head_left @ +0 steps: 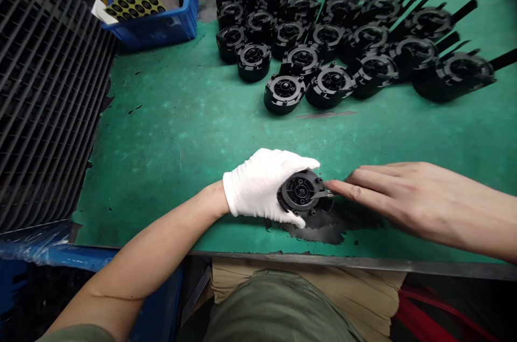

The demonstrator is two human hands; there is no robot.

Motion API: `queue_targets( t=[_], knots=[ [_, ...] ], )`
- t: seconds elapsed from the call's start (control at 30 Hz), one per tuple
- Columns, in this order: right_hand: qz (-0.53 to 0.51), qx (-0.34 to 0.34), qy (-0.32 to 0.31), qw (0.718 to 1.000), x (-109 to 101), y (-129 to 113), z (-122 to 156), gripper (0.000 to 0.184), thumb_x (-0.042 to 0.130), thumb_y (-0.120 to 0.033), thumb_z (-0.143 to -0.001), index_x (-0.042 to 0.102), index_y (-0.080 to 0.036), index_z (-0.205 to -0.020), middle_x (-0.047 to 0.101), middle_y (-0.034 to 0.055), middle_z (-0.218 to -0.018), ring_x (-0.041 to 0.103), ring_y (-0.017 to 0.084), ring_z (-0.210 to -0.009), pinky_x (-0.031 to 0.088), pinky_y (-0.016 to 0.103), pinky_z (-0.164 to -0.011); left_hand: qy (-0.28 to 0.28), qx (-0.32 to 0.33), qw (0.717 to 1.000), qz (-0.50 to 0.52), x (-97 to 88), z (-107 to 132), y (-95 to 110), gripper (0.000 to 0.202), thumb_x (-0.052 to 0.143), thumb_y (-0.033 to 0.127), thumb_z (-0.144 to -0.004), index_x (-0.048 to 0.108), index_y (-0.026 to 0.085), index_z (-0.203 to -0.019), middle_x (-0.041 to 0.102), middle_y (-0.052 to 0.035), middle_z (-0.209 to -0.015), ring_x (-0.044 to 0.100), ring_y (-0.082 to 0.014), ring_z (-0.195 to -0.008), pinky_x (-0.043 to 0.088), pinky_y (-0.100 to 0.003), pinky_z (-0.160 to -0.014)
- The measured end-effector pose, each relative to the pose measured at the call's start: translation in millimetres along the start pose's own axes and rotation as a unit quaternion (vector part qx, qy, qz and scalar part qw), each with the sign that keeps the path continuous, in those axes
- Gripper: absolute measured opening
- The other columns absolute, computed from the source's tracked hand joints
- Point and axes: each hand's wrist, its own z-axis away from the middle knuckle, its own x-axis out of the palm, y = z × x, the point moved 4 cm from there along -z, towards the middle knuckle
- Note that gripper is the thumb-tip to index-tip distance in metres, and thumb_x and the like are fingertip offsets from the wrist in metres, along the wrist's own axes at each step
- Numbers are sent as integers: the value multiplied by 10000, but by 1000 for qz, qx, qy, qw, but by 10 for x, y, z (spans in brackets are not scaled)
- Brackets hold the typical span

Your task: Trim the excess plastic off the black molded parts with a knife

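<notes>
My left hand (264,186), in a white glove, is closed around a round black plastic housing (301,192), its thumb and fingers wrapping the sides. The housing's face is turned up and shows a ring with a ribbed centre. My bare right hand (398,199) comes in from the right, fingers curled, with its index finger stretched to the housing's right edge. A thin, pale, metallic-looking tool (321,195) sticks out from under that finger and reaches the housing's rim. The rest of the tool is hidden by my hand.
Several similar black housings (285,93), some with long black handles, stand grouped at the back of the green table (181,132). A blue bin (172,24) holds yellow sheets of round black stickers (137,1). Stacked dark grids (44,72) rise along the left edge.
</notes>
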Motion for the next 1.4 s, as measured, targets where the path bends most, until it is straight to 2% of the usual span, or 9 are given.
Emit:
queue_targets(
  t=[0.2,0.4,0.6,0.7,0.8,0.87,0.97,1.13,1.4],
  knots=[
    [55,-61,12,997,-23,-68,-27,836,468,66,-1085,525,-135,-1895,717,27,-995,668,229,-783,552,388,-722,4,10,1000,-3,8,-1,0,1160,1071,819,-926,666,206,-1823,881,-229,-1631,862,-487,-1534,684,-622,-1352],
    [116,-91,-14,989,-56,-131,-23,936,530,34,-1003,492,-156,-1918,732,40,-1006,671,292,-847,609,472,-772,-7,-7,1000,-5,23,-21,-13,1176,1059,867,-904,671,235,-1817,885,-216,-1637,862,-494,-1536,675,-633,-1356],
    [98,-124,13,987,-132,-25,-118,662,412,-4,-1181,691,-141,-1765,725,43,-991,624,258,-841,532,432,-793,-17,-5,1000,1,9,-31,3,1088,1082,816,-904,710,205,-1723,901,-225,-1569,876,-486,-1495,676,-626,-1354],
    [27,-69,52,996,-123,115,-92,571,401,-66,-1283,773,-206,-1693,755,14,-983,665,193,-807,517,357,-762,30,-11,999,14,45,-28,-61,1073,1089,895,-844,728,215,-1590,880,-247,-1557,879,-493,-1457,700,-658,-1321],
    [-3,80,150,985,-98,94,34,371,525,-316,-1356,807,-255,-1590,814,2,-999,711,144,-723,525,300,-675,121,-11,992,33,85,-13,-158,1137,1099,1038,-676,674,260,-1389,838,-271,-1584,868,-510,-1462,727,-697,-1270],
    [-4,189,194,963,-37,-90,128,328,572,-406,-1349,797,-264,-1540,866,13,-1027,751,149,-697,591,284,-695,162,-10,986,44,115,1,-211,1156,1096,1086,-593,595,295,-1270,823,-272,-1584,869,-504,-1456,742,-702,-1241],
    [1,262,234,936,101,-558,173,309,600,-359,-1328,756,-262,-1577,907,21,-1083,820,176,-732,671,288,-781,179,-15,983,43,150,23,-239,1142,1095,1096,-571,525,319,-1184,838,-243,-1512,897,-461,-1356,769,-669,-1189],
    [-5,286,220,933,350,-1076,29,451,552,-296,-1343,647,-197,-1773,811,51,-1102,845,199,-866,637,315,-764,173,-47,984,10,166,32,-203,1114,1107,1059,-614,633,287,-1262,860,-190,-1399,896,-441,-1316,765,-657,-1213],
    [112,295,155,936,371,-1180,-114,521,490,-84,-1256,700,-107,-1732,680,33,-977,625,168,-706,505,301,-622,162,-64,985,-19,162,2,-124,1188,1198,895,-604,719,238,-1470,853,-190,-1467,875,-465,-1377,747,-671,-1263]
  ],
)
